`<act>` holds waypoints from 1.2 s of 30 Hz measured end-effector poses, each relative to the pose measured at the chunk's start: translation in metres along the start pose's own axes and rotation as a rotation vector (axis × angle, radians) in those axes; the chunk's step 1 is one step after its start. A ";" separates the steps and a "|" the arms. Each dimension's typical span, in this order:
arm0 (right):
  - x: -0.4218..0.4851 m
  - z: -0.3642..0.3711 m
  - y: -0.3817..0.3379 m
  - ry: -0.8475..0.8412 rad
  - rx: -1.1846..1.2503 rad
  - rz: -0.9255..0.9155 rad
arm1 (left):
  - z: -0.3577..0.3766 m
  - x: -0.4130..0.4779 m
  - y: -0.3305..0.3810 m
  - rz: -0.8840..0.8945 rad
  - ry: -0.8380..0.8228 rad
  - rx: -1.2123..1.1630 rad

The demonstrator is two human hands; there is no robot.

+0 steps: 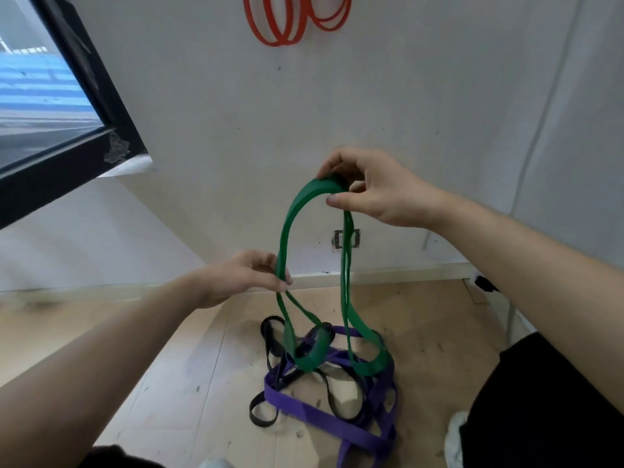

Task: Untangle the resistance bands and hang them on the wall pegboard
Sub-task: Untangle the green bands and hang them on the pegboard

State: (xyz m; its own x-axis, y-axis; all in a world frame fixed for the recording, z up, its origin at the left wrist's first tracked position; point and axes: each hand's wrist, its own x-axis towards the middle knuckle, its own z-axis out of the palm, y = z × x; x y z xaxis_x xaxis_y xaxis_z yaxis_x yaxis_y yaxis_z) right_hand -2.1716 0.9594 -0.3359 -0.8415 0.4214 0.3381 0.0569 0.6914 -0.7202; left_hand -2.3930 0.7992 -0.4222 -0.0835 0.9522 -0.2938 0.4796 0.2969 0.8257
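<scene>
My right hand (374, 190) pinches the top of a green resistance band (287, 228) and holds it up in front of the wall. My left hand (243, 276) pinches the band's left strand lower down. The green loops hang down into a tangle on the floor with a purple band (304, 410) and a thin black band (266, 342). The green loops' lower ends lie among the purple and black strands. Red bands (280, 25) hang on the wall at the top.
A dark-framed window (87, 96) stands at the left. A wall socket (337, 238) sits low behind the green band. My knees in black shorts and a white shoe (454, 437) are at the bottom. The wooden floor (189, 366) spreads around the tangle.
</scene>
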 end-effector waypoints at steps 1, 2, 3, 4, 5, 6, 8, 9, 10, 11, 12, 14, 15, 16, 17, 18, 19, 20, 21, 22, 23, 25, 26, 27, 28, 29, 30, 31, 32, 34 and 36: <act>0.000 0.000 0.000 -0.014 -0.035 -0.002 | 0.001 0.001 0.004 0.032 -0.012 -0.035; 0.000 0.001 -0.001 -0.029 -0.067 0.000 | 0.002 0.002 0.009 0.068 -0.024 -0.082; 0.000 0.002 0.000 -0.046 -0.091 0.007 | 0.004 0.002 0.014 0.100 -0.032 -0.145; -0.001 0.003 0.000 -0.064 -0.108 0.015 | 0.005 0.003 0.020 0.123 -0.032 -0.217; -0.002 0.003 0.000 -0.080 -0.119 0.025 | 0.006 0.003 0.025 0.143 -0.018 -0.282; -0.003 0.004 0.001 -0.095 -0.128 0.033 | 0.008 0.003 0.030 0.163 0.010 -0.331; -0.005 0.004 0.003 -0.128 -0.142 0.049 | 0.013 0.003 0.038 0.196 0.105 -0.362; -0.005 0.005 0.004 -0.150 -0.147 0.058 | 0.015 0.002 0.041 0.211 0.157 -0.347; -0.006 0.006 0.005 -0.173 -0.153 0.068 | 0.017 0.002 0.043 0.226 0.201 -0.317; -0.007 0.008 0.006 -0.195 -0.157 0.078 | 0.018 0.001 0.044 0.240 0.235 -0.285; -0.008 0.010 0.007 -0.215 -0.159 0.084 | 0.020 0.000 0.046 0.248 0.261 -0.261; -0.010 0.014 0.008 -0.246 -0.159 0.089 | 0.023 -0.002 0.049 0.264 0.306 -0.229; -0.010 0.015 0.008 -0.259 -0.155 0.092 | 0.024 -0.002 0.051 0.279 0.322 -0.208; -0.011 0.017 0.008 -0.269 -0.145 0.096 | 0.025 -0.003 0.052 0.295 0.336 -0.182; -0.011 0.018 0.008 -0.279 -0.135 0.101 | 0.025 -0.004 0.053 0.309 0.347 -0.157; -0.011 0.019 0.009 -0.287 -0.124 0.105 | 0.025 -0.004 0.054 0.322 0.359 -0.130; -0.011 0.021 0.010 -0.294 -0.109 0.110 | 0.025 -0.005 0.054 0.333 0.370 -0.106; -0.011 0.022 0.011 -0.301 -0.090 0.113 | 0.025 -0.006 0.055 0.345 0.382 -0.085; -0.012 0.024 0.013 -0.307 -0.065 0.117 | 0.024 -0.007 0.055 0.357 0.393 -0.072; -0.012 0.026 0.014 -0.309 -0.033 0.123 | 0.023 -0.009 0.055 0.371 0.404 -0.063; -0.012 0.029 0.015 -0.307 0.009 0.132 | 0.022 -0.010 0.056 0.388 0.415 -0.059; -0.012 0.035 0.018 -0.303 0.109 0.158 | 0.020 -0.011 0.056 0.419 0.441 -0.075; -0.012 0.040 0.020 -0.303 0.154 0.171 | 0.018 -0.012 0.056 0.435 0.456 -0.095; -0.013 0.044 0.022 -0.303 0.185 0.185 | 0.017 -0.013 0.057 0.450 0.474 -0.120; -0.013 0.048 0.025 -0.305 0.199 0.198 | 0.016 -0.014 0.057 0.462 0.496 -0.143; -0.014 0.053 0.029 -0.313 0.198 0.212 | 0.014 -0.014 0.057 0.470 0.521 -0.162; -0.015 0.056 0.032 -0.326 0.185 0.228 | 0.012 -0.015 0.057 0.478 0.545 -0.174; -0.015 0.059 0.035 -0.343 0.165 0.244 | 0.011 -0.016 0.056 0.481 0.564 -0.182; -0.014 0.059 0.038 -0.358 0.148 0.258 | 0.008 -0.017 0.054 0.478 0.578 -0.186; -0.012 0.055 0.040 -0.353 0.141 0.270 | 0.003 -0.020 0.050 0.456 0.594 -0.172; -0.009 0.043 0.038 -0.312 0.149 0.271 | -0.006 -0.023 0.042 0.406 0.585 -0.140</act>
State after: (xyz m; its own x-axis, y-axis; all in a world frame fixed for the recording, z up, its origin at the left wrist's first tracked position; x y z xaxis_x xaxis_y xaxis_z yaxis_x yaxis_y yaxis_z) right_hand -2.1850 0.9572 -0.3926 -0.9300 0.3628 -0.0581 0.2393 0.4781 -0.8451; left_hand -2.3755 0.7899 -0.3776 -0.3951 0.8601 0.3227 0.4591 -0.1193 0.8803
